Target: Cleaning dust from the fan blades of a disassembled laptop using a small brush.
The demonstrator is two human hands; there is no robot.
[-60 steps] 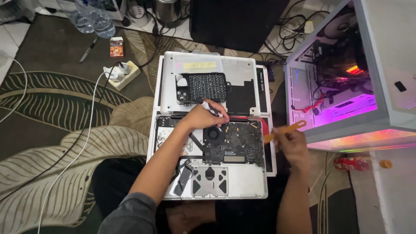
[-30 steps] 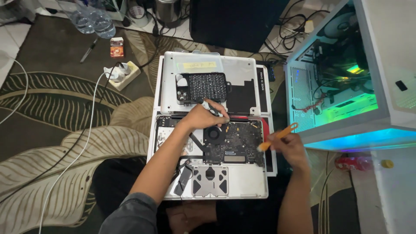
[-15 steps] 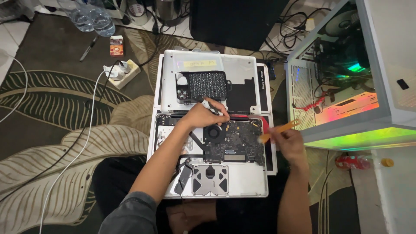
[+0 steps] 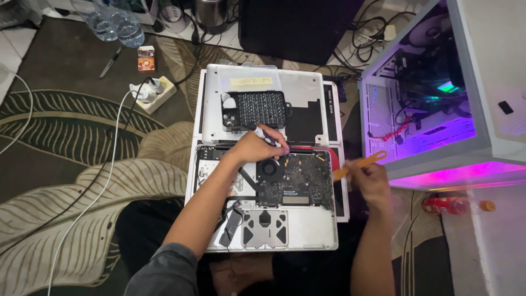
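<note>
Left hand [image 4: 253, 147] stays clamped on screwdriver [image 4: 269, 137] at frame centre over opened laptop [image 4: 307, 230]; right hand [image 4: 370, 178], gripping orange pry tool [image 4: 359, 165], barely shifts.

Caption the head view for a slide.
Left hand works a small tool in an opened laptop; right hand holds an orange pry tool.

Silver opened laptop [image 4: 307, 233], orange pry tool [image 4: 360, 165], pink-lit white computer case [image 4: 438, 159], brown rug [image 4: 71, 164] with cream leaf pattern
</note>
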